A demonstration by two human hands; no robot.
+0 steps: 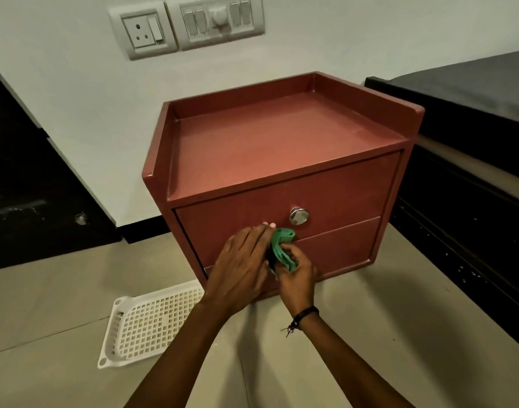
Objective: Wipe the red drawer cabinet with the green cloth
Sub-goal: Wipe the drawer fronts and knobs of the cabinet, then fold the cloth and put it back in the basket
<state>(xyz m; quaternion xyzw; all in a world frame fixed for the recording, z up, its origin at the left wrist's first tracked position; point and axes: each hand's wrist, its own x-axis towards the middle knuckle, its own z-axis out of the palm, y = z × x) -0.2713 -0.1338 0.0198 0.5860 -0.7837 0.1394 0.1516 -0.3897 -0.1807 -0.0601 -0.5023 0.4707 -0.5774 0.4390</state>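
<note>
The red drawer cabinet (282, 148) stands on the floor against the wall, with a rimmed top and two drawer fronts. A round metal knob (298, 216) sits on the upper drawer. In front of the drawers, my left hand (240, 266) and my right hand (298, 278) both grip the folded green cloth (282, 248), bunched between them just below and left of the knob. My left fingertips reach the upper drawer front. Part of the cloth is hidden by my hands.
A white perforated plastic tray (146, 325) lies on the tiled floor left of the cabinet. A dark bed frame (470, 187) with a mattress stands close on the right. A switch panel (187, 25) is on the wall above. A dark surface fills the left edge.
</note>
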